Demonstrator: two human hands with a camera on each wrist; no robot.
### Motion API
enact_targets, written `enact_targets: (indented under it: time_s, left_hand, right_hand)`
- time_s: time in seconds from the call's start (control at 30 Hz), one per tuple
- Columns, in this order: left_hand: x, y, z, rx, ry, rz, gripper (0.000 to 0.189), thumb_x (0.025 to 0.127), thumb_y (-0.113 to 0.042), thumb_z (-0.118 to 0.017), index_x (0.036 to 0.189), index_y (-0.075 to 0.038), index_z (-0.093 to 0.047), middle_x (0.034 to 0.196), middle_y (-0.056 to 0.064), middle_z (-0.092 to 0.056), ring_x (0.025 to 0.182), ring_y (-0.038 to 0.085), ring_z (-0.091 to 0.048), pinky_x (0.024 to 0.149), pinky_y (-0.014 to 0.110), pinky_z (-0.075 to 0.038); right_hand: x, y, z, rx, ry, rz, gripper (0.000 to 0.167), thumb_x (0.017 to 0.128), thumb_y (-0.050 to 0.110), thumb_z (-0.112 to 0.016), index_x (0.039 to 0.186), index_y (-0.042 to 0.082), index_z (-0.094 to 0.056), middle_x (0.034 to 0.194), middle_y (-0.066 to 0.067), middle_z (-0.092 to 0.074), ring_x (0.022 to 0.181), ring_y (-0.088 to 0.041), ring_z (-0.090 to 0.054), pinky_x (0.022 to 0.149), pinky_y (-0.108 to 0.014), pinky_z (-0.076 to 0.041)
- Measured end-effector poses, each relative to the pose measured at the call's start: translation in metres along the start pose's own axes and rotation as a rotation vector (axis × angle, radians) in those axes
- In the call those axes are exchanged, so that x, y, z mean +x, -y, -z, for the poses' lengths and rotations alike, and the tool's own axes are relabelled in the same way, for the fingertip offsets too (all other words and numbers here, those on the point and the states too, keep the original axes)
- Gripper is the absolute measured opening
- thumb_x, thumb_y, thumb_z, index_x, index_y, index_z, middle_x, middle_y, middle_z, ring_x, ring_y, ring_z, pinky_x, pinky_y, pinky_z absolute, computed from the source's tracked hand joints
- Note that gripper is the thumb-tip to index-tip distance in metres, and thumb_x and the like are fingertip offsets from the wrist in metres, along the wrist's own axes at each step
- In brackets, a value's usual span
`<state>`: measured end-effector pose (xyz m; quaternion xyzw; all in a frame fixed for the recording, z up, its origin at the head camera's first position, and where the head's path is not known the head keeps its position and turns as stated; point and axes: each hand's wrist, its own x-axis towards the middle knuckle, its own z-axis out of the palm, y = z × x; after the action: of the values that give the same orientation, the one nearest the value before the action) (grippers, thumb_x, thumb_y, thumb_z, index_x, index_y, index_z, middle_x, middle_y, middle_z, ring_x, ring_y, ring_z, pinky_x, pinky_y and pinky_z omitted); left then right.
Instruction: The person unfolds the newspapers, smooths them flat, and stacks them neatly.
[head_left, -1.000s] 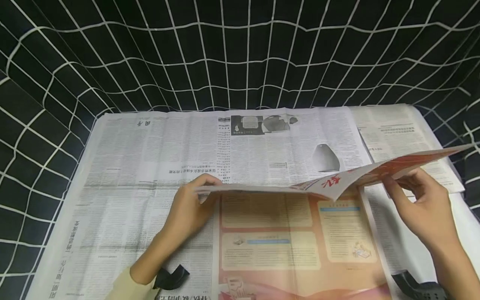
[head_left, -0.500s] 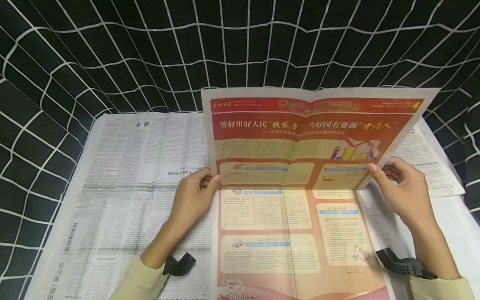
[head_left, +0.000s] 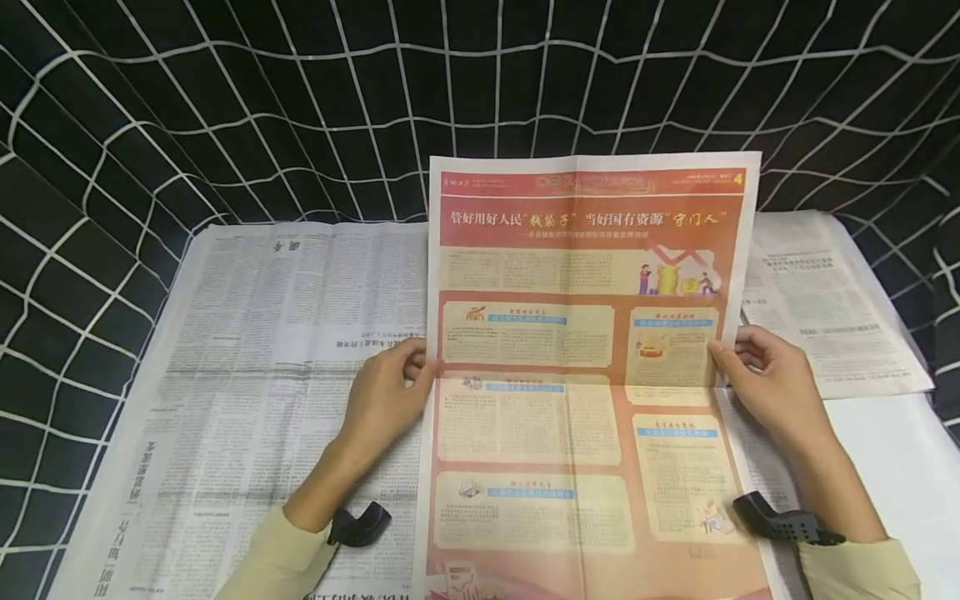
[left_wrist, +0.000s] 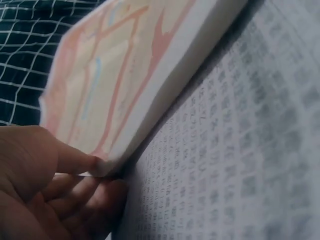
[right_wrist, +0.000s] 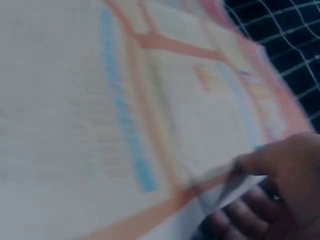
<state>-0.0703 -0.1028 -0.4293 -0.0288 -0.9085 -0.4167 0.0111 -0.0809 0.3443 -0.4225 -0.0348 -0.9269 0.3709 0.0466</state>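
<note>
One orange-red newspaper sheet (head_left: 570,350) with cream text panels and blue title bars, central on the table (head_left: 885,467): lower part lying on a wide grey newspaper (head_left: 262,375), upper part raised from a crosswise crease. Red header along the top edge, with the numeral 4 in the right corner and a small drawing of two figures lower down.

Clamped on the left edge, near the crease: left hand (head_left: 386,392), with thumb on the printed face and fingers curled behind. Clamped on the right edge, at similar height: right hand (head_left: 780,392), likewise with thumb in front and fingers bent behind; blurred in the right wrist view. Hands well apart, on opposite edges of the sheet.

At the wrists: left black band (head_left: 362,525) and right black band (head_left: 787,521), beside pale yellow sleeves (head_left: 858,571).

Beyond the right hand: second grey newspaper (head_left: 832,308), flat, near the far right corner. Around the far edge and both sides: white net (head_left: 447,52) over dark backing (head_left: 472,83).
</note>
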Motion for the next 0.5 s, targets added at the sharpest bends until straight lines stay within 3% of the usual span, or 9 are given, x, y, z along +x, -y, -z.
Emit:
enact_targets:
  time_s: [0.1, 0.17, 0.37, 0.5]
  left_hand:
    - [0.001, 0.000, -0.003, -0.018, 0.045, 0.005, 0.037, 0.100, -0.021, -0.072, 0.132, -0.003, -0.070, 0.092, 0.004, -0.078, 0.074, 0.012, -0.070, 0.069, 0.030, -0.055]
    - [0.002, 0.000, -0.003, -0.049, 0.094, 0.016, 0.041, 0.101, -0.023, -0.072, 0.137, -0.004, -0.066, 0.091, 0.004, -0.078, 0.069, 0.009, -0.069, 0.065, 0.027, -0.054]
    - [0.005, 0.002, 0.005, -0.170, 0.281, 0.088, 0.056, 0.102, -0.023, -0.068, 0.152, -0.005, -0.051, 0.094, 0.010, -0.076, 0.066, 0.013, -0.072, 0.064, 0.029, -0.057]
    - [0.006, 0.002, 0.009, -0.175, 0.337, 0.102, 0.060, 0.101, -0.017, -0.067, 0.154, 0.000, -0.047, 0.096, 0.011, -0.075, 0.070, 0.013, -0.072, 0.070, 0.027, -0.057]
  right_hand:
    - [0.006, 0.003, 0.004, -0.060, 0.045, 0.001, 0.041, 0.107, 0.035, -0.063, 0.117, -0.004, -0.068, 0.086, -0.008, -0.074, 0.064, -0.003, -0.060, 0.052, -0.020, -0.049]
    - [0.011, 0.006, 0.005, -0.097, 0.060, 0.006, 0.043, 0.107, 0.037, -0.063, 0.116, -0.005, -0.069, 0.085, -0.016, -0.072, 0.061, -0.006, -0.059, 0.050, -0.022, -0.048]
    - [0.020, 0.010, -0.001, -0.210, 0.065, 0.037, 0.038, 0.105, 0.033, -0.065, 0.107, -0.004, -0.071, 0.071, -0.012, -0.065, 0.056, -0.011, -0.051, 0.048, -0.026, -0.042]
    - [0.021, 0.007, -0.002, -0.223, 0.086, 0.025, 0.043, 0.104, 0.031, -0.065, 0.122, -0.008, -0.069, 0.082, -0.019, -0.072, 0.061, -0.013, -0.057, 0.051, -0.026, -0.044]
